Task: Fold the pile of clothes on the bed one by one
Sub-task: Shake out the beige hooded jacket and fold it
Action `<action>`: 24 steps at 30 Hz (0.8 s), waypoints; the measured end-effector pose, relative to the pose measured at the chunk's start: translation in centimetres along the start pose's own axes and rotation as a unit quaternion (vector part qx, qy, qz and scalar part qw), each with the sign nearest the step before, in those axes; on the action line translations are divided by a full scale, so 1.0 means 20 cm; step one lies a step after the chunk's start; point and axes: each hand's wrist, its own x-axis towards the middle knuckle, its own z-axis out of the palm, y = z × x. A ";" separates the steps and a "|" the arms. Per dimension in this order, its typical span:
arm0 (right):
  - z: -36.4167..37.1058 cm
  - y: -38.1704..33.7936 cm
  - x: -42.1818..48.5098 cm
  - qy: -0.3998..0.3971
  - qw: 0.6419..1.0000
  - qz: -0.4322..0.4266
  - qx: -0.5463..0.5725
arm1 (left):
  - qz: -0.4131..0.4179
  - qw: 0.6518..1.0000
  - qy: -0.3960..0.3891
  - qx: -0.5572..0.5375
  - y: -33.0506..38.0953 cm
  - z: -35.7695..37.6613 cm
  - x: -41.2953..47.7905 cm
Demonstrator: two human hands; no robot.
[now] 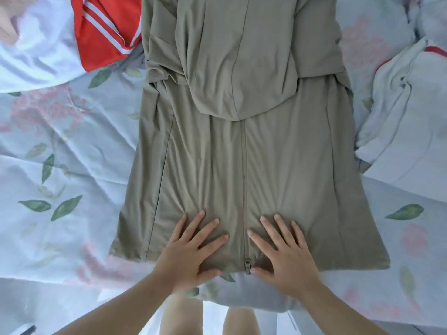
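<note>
Nearest, the left hand (191, 247) and right hand (283, 252) press flat, fingers spread, on the hem of a khaki-green zip-front jacket (205, 165), either side of its zipper pull (247, 263) (neither grips cloth). The jacket lies on the floral bed sheet (60, 165), hood (242, 68) folded down. Beyond: a red white-striped garment (101, 32) left, a pale folded garment (406, 117) right.

A khaki zip-front jacket (242, 165) lies flat on the bed, sleeves and hood folded inward.
</note>
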 end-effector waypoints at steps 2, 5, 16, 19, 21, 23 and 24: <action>0.01 0.03 -0.03 -0.021 0.999 -0.032 -0.008 | 0.034 0.999 -0.025 0.017 -0.01 0.01 -0.05; 0.00 0.08 -0.02 -0.037 0.997 -0.061 -0.026 | 0.053 0.996 -0.054 0.045 -0.02 0.00 -0.04; -0.10 0.13 0.04 0.056 0.991 -0.110 -0.050 | 0.108 0.992 -0.019 0.069 -0.09 -0.16 0.08; -0.18 0.15 0.09 0.058 0.988 -0.130 -0.054 | 0.119 0.991 -0.042 0.055 -0.13 -0.27 0.15; -0.28 0.18 0.12 0.002 0.991 -0.124 -0.057 | 0.112 0.984 -0.130 0.040 -0.16 -0.40 0.22; -0.38 0.20 0.17 -0.043 0.993 -0.087 -0.070 | 0.053 0.965 -0.248 0.063 -0.21 -0.51 0.31; -0.44 0.21 0.20 -0.040 0.995 -0.062 -0.073 | 0.021 0.955 -0.279 0.093 -0.24 -0.57 0.36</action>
